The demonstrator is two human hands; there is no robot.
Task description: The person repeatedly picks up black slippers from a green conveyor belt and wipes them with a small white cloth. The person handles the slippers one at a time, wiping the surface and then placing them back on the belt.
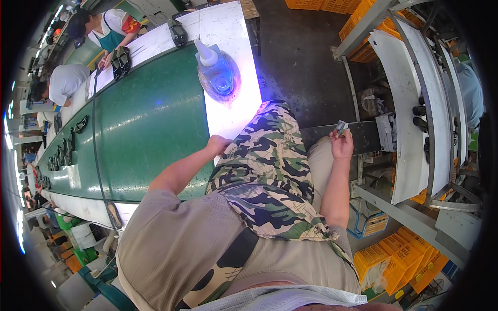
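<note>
My left hand (218,145) rests at the edge of the white work surface (233,111), fingers curled against the camouflage apron (270,166) on my lap; whether it holds anything is hidden. My right hand (341,144) is raised out to the right and pinches a small grey piece (341,127) between its fingertips, near a dark shelf (363,136). A clear squeeze bottle (215,70) with a white nozzle lies on the white surface beyond my left hand, lit by bluish light.
A green conveyor belt (150,124) runs to the left, with dark shoe parts (65,150) along its far edge. Two other people (104,26) work at the far end. A metal rack (425,103) with white panels stands right; orange crates (399,259) sit below.
</note>
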